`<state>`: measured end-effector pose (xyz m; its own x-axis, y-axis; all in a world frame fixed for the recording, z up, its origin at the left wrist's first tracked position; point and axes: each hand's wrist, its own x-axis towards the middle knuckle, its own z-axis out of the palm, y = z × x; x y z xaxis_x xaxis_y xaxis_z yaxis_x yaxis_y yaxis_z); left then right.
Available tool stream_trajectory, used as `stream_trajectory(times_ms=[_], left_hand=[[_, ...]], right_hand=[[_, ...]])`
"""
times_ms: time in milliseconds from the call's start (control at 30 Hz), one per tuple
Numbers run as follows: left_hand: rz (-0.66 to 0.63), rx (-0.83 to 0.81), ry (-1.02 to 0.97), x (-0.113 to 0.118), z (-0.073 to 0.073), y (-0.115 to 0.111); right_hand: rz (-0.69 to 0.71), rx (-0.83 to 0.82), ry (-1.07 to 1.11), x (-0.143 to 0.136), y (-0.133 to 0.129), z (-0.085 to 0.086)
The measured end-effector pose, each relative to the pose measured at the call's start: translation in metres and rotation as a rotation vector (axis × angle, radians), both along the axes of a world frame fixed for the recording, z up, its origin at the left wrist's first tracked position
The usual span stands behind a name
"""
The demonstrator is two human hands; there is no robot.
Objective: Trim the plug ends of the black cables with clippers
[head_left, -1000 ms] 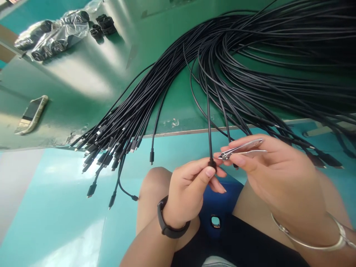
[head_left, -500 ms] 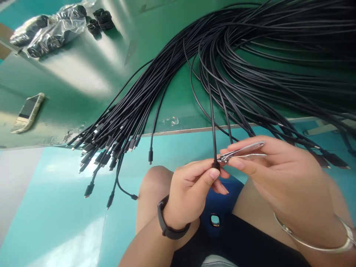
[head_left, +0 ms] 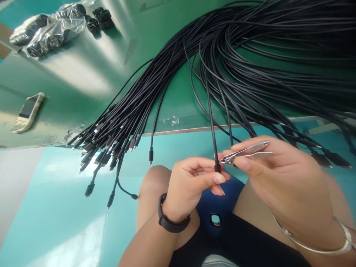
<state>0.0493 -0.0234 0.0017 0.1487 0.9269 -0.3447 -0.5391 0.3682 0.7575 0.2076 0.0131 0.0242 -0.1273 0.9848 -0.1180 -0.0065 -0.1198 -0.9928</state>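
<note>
Hands (head_left: 191, 183) hold clippers (head_left: 250, 149) pointing left, cable (head_left: 213, 137) steep, plug (head_left: 217, 168) down.

I see my widest lane over the green table (head_left: 111, 66), between the bags (head_left: 57, 35) at upper left and the cables (head_left: 172, 61) sweeping to the upper right; the phone (head_left: 27, 112) blocks part of the left side. Left of centre, hanging plugs (head_left: 107, 150) crowd the near edge. Between them and the left hand (head_left: 191, 187) I find a narrower opening, with a lone plug (head_left: 151, 155) dangling into it and a knee (head_left: 155, 181) below. Right of centre, the held cable (head_left: 212, 128) and clipper (head_left: 247, 151) bar the space between that hand and the right hand (head_left: 289, 181).
</note>
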Motion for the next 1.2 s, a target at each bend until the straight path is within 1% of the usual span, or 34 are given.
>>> stream_trajectory(times_ms=[100,200,333,600,833,1000,1100,1200], left_hand=[[0.116,-0.003,0.019,0.004,0.0,0.0],[0.211,0.001,0.058,0.008,0.0,-0.001],[0.242,0.01,0.104,0.01,0.003,-0.002],[0.317,0.047,0.197,0.015,0.007,-0.001],[0.337,0.041,0.25,0.017,0.007,0.0],[0.323,0.019,0.254,0.018,0.008,0.0],[0.285,-0.004,0.252,0.018,0.008,-0.001],[0.254,-0.018,0.281,0.019,0.005,-0.002]], right_hand=[[-0.003,0.021,0.022,-0.002,-0.005,-0.001],[-0.037,0.068,-0.032,-0.005,-0.007,-0.001],[-0.067,0.049,-0.046,-0.009,-0.009,0.0],[-0.066,0.046,-0.14,-0.012,-0.007,0.004],[-0.047,0.072,-0.223,-0.01,-0.007,0.003],[-0.086,0.095,-0.276,-0.01,-0.006,0.002],[-0.099,0.059,-0.233,-0.012,-0.006,0.0],[-0.149,0.025,-0.078,-0.011,-0.003,0.0]])
